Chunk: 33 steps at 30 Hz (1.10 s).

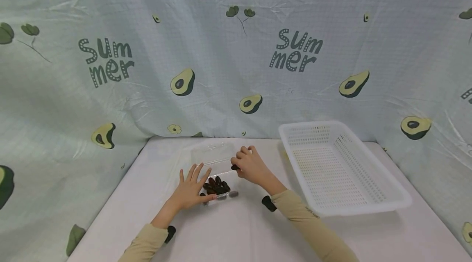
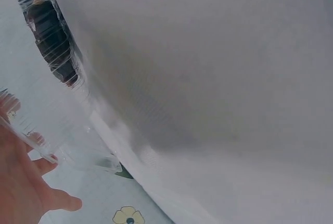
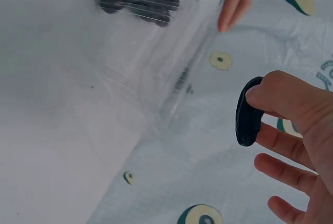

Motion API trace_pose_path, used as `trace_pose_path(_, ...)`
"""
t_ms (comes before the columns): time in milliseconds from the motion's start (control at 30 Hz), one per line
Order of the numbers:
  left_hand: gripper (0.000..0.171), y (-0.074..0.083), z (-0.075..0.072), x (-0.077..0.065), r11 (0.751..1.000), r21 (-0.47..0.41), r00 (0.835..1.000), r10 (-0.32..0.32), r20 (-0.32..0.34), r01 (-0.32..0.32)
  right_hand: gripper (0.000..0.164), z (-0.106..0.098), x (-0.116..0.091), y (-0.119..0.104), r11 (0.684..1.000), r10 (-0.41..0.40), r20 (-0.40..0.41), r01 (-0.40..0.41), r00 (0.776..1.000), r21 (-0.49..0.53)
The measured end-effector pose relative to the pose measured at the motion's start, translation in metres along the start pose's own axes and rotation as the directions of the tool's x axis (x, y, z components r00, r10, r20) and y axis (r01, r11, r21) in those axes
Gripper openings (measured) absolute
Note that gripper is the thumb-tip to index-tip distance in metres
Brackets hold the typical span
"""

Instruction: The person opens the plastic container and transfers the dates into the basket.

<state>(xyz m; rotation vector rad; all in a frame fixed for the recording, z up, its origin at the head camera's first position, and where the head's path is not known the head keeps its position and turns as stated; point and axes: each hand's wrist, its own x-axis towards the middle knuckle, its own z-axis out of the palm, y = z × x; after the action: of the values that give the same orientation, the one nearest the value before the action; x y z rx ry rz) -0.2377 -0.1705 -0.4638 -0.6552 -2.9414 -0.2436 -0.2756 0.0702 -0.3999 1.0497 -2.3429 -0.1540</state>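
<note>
Tan sleeves (image 1: 313,225) over near side of table (image 1: 236,239). L hand (image 1: 189,192) spread at L edge of clear box (image 1: 212,155), thumb along its near edge. R hand (image 1: 252,165) pinches dark oval fruit (image 3: 248,114) btwn thumb & fingertip, nr box's R edge; other dark fruits (image 1: 217,188) inside. Box twd table's far edge, L of ctr; white basket (image 1: 332,174) by far R corner.

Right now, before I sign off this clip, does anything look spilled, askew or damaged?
Nothing stands out. The dark fruits appear contained in the open clear container by the left hand, the single fruit outside it is pinched in the right hand, and the white basket sits open side up, with no visible damage.
</note>
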Motion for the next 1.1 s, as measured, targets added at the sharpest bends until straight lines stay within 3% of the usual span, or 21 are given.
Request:
trace_pose_path(433, 0.087, 0.001, -0.002, 0.000, 1.000, -0.002, 1.000, 0.018, 0.008, -0.018, 0.022, -0.062, -0.013, 0.042, 0.998, 0.043, -0.175, -0.034, 0.984, 0.053)
trace_pose_path(767, 0.085, 0.001, -0.003, -0.002, 1.000, 0.005, 1.000, 0.018, 0.022, -0.018, 0.024, -0.084, -0.040, 0.089, 0.993, 0.117, -0.111, -0.112, 0.987, 0.046)
trace_pose_path(1100, 0.083, 0.000, 0.000, -0.002, 1.000, -0.005, 1.000, 0.020, 0.009, -0.020, 0.021, -0.080, -0.079, 0.135, 0.977, 0.215, -0.049, -0.215, 0.975, -0.009)
